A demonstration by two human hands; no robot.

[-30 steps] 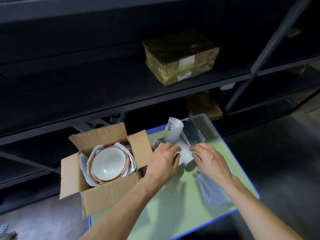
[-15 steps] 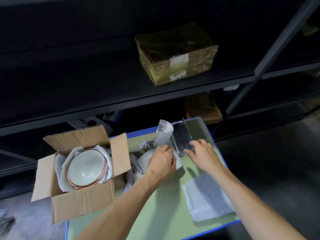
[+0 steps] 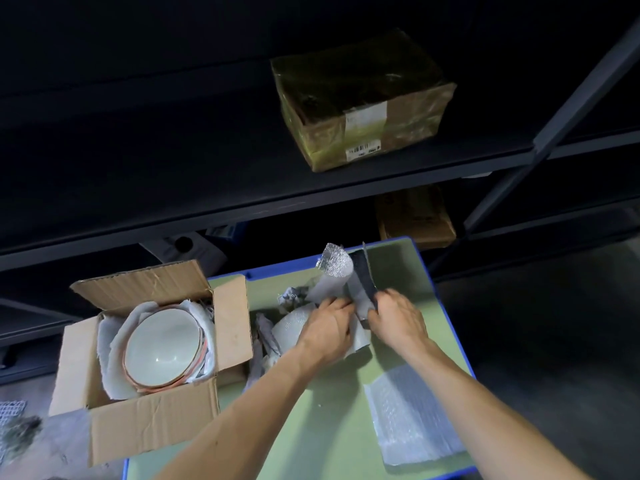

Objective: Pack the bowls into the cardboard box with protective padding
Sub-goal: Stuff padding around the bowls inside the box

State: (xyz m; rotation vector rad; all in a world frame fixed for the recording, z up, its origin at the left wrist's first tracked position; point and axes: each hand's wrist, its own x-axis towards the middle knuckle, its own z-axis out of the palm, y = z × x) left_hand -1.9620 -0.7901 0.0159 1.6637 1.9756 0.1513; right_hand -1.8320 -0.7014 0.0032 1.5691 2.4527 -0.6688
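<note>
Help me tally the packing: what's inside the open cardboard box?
The cardboard box holds stacked pale bowls with orange rims, nested in white padding. The top bowl hides the box bottom and the count beneath.

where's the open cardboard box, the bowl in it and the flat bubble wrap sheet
cardboard box [image 3: 149, 424], head view, front wall
bowl [image 3: 162, 344], head view, inner bottom
bubble wrap sheet [image 3: 412, 417], head view, middle of the sheet
</note>
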